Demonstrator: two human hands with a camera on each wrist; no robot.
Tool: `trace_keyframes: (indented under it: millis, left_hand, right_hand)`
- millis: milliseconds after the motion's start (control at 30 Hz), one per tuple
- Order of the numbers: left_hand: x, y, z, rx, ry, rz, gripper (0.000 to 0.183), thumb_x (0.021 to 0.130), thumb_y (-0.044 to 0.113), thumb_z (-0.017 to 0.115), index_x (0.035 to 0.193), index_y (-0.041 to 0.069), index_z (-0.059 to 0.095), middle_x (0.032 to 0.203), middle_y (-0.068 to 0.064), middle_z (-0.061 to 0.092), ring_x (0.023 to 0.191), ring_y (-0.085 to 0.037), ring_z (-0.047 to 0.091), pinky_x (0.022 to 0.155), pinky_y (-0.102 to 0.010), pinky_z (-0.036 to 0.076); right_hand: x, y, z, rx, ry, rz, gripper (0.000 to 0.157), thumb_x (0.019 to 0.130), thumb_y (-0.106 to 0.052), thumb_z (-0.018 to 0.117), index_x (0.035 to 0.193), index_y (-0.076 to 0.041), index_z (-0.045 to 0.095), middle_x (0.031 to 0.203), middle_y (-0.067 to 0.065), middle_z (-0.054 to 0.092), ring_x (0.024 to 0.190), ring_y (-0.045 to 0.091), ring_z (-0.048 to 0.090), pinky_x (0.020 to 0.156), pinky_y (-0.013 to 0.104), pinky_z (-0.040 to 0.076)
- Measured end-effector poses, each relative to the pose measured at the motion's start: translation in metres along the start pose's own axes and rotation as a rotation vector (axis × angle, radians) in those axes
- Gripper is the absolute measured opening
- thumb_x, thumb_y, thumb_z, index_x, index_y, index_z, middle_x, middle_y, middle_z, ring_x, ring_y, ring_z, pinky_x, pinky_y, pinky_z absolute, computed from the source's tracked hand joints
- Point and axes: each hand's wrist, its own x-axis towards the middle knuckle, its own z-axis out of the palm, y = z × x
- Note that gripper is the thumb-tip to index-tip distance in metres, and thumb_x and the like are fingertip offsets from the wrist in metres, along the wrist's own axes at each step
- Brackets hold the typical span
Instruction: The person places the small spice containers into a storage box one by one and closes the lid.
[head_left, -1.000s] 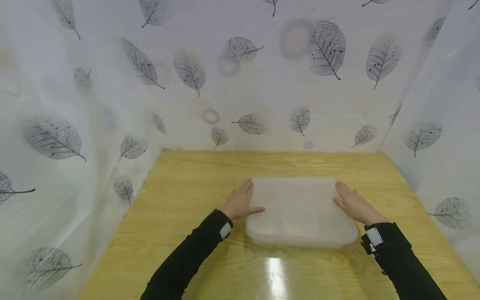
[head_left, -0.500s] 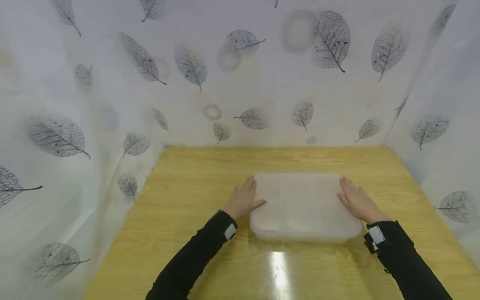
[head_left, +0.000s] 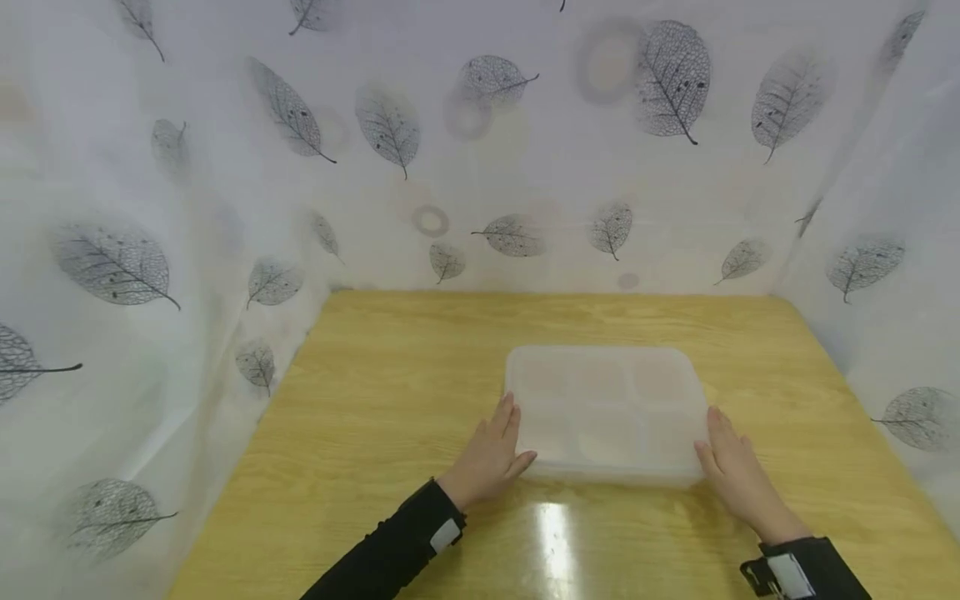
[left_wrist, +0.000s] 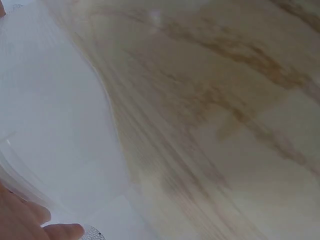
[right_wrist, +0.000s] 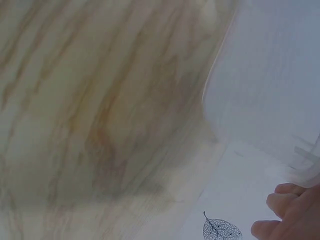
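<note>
A translucent white plastic container with a lid (head_left: 611, 408) lies on the wooden table in the head view. Several compartments show faintly through its lid. My left hand (head_left: 487, 454) is at the container's near left side, its fingers straight along the edge and the thumb by the front corner. At the near right side, my right hand (head_left: 738, 471) has extended fingers against the edge. In the left wrist view, fingertips of the left hand (left_wrist: 30, 220) show low at the corner beside the container (left_wrist: 60, 115). The right wrist view has the right hand (right_wrist: 292, 212) just below the container's edge (right_wrist: 265, 85).
A yellow wood-grain table (head_left: 390, 358) carries the container, with a bright light reflection in front of it. Pale curtains (head_left: 450, 183) printed with grey leaves enclose the table at the back and both sides.
Both hands have slid along the container's sides toward the near corners. The container's outline has turned slightly while staying in about the same place. The head view has shifted a little.
</note>
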Motion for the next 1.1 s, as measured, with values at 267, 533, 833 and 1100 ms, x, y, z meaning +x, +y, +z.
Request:
trace_keyframes:
  millis: [267, 533, 833, 1100]
  left_hand:
    - [0.002, -0.003, 0.007, -0.059, 0.039, -0.001, 0.072, 0.094, 0.047, 0.027, 0.134, -0.012, 0.020, 0.144, -0.023, 0.003, 0.132, -0.025, 0.004, 0.097, -0.046, 0.030]
    - [0.012, -0.003, 0.012, -0.060, 0.016, -0.021, 0.085, 0.088, 0.058, 0.029, 0.136, -0.011, 0.016, 0.144, -0.022, 0.000, 0.132, -0.025, 0.004, 0.098, -0.043, 0.029]
    - [0.036, -0.020, 0.005, -0.039, -0.052, -0.065, 0.084, 0.087, 0.055, 0.037, 0.136, -0.010, 0.015, 0.144, -0.022, 0.000, 0.131, -0.027, 0.009, 0.099, -0.041, 0.029]
    - [0.043, -0.029, 0.001, -0.116, -0.092, -0.060, 0.085, 0.087, 0.056, 0.035, 0.138, -0.007, 0.010, 0.145, -0.018, -0.005, 0.132, -0.022, -0.002, 0.101, -0.042, 0.023]
  right_hand:
    - [0.006, 0.003, 0.005, 0.016, 0.040, -0.006, 0.053, 0.097, -0.016, 0.025, 0.132, 0.018, 0.002, 0.133, 0.040, 0.011, 0.125, 0.048, 0.008, 0.096, 0.062, 0.001]
    - [0.014, 0.013, 0.005, 0.041, 0.042, -0.006, 0.052, 0.097, -0.015, 0.022, 0.131, 0.019, 0.003, 0.132, 0.042, 0.011, 0.122, 0.052, 0.012, 0.097, 0.059, 0.010]
    - [0.042, 0.017, 0.007, 0.076, 0.060, -0.031, 0.052, 0.097, -0.014, 0.025, 0.131, 0.021, 0.006, 0.132, 0.041, 0.011, 0.122, 0.051, 0.012, 0.098, 0.058, 0.010]
    - [0.056, 0.021, 0.009, 0.066, -0.005, 0.032, 0.054, 0.097, -0.017, 0.021, 0.130, 0.021, 0.002, 0.133, 0.041, 0.009, 0.122, 0.051, 0.011, 0.098, 0.059, 0.010]
